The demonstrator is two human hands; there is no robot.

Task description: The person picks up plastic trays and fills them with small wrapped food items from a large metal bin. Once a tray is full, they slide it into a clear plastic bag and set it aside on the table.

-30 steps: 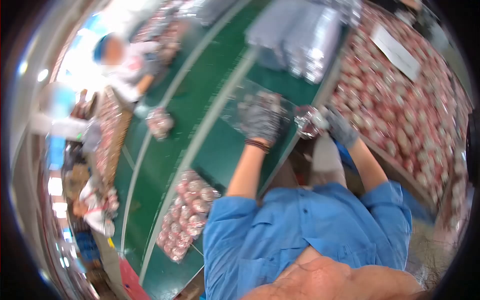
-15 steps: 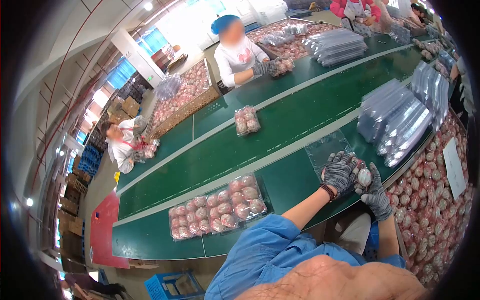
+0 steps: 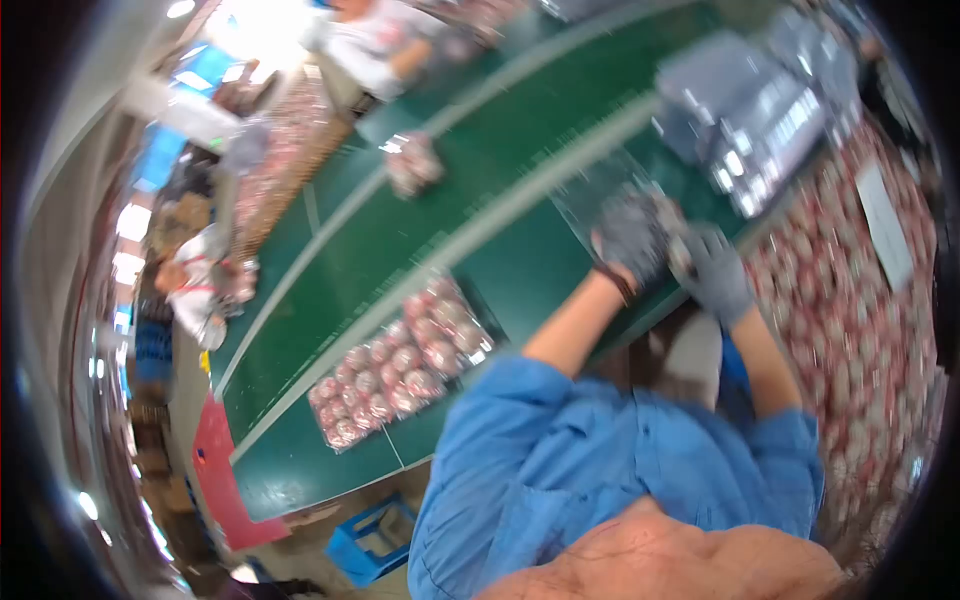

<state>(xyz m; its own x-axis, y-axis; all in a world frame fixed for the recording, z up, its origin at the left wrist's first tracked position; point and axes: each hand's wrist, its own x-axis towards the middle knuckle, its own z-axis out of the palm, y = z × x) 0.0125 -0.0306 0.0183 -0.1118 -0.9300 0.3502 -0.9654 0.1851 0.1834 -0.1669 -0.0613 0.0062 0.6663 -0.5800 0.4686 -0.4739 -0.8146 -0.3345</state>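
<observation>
Item, motion-blurred throughout, so I log only coarse shapes. Left hand (image 3: 632, 235), gloved grey: fingers curled down over a clear tray (image 3: 590, 190) at the near right edge of the green surface (image 3: 500, 130); I cannot tell whether its grip is closed on anything. Right hand (image 3: 715, 272), gloved grey: just beside the left, at the same edge; its grip is also lost in blur, and the spot where the two hands meet is too smeared to read. Stack of clear trays (image 3: 745, 110): far right of the surface, beyond the hands. Bin of pink round pieces (image 3: 850, 300): off the right edge, partly cut by the lens rim; a white card (image 3: 885, 235) lies on it, writing illegible. Filled packs (image 3: 400, 365): a row at the near edge, left of my forearm. Single pack (image 3: 413, 163): mid-surface, far side. Two co-workers, one (image 3: 370, 45) across the surface, one (image 3: 195, 290) at its left end. My blue sleeves hide the floor below; a blue crate (image 3: 365, 535) shows there.
</observation>
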